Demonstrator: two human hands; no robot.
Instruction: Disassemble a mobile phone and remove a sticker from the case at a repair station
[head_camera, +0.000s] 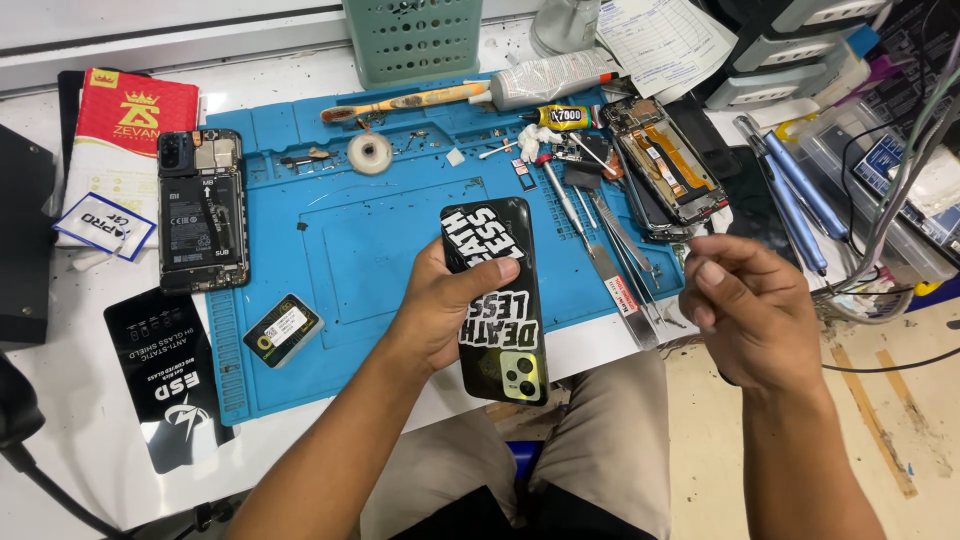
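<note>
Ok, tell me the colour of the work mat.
Blue, seen best in the head view: the work mat.

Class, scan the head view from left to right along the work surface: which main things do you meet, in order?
Opened phone with its back off → small yellow-and-white box → left hand holding a black phone back cover → metal tweezers → right hand.

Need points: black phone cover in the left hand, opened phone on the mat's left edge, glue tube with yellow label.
black phone cover (497, 300), head view, middle of its printed back.
opened phone (201, 212), head view, on its exposed inner plate.
glue tube (562, 117), head view, on the yellow label.
</note>
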